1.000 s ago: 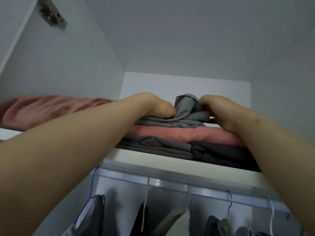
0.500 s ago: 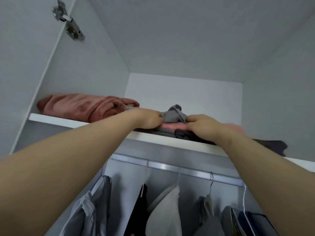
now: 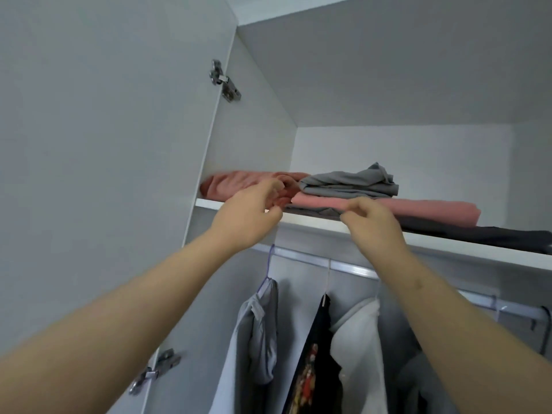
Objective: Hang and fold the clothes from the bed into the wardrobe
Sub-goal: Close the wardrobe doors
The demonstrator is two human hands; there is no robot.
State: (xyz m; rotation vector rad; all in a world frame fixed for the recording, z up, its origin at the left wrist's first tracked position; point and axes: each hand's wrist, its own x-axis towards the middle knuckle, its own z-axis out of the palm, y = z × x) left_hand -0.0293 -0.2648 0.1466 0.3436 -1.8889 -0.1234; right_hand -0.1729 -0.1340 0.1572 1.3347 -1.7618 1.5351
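A folded grey garment lies on top of a stack on the wardrobe's top shelf, over a folded pink garment and a dark grey one. A rolled pink cloth lies to the left of the stack. My left hand hangs in front of the shelf edge with loosely curled fingers, holding nothing. My right hand is just below the stack's front, fingers loosely curled and empty.
Below the shelf a metal rail carries hangers with a grey garment, a black patterned one and a white one. The open door stands at left with two hinges.
Both hands have let go of the grey garment and drawn back from the stack to the shelf's front edge. The view has pulled back and down.
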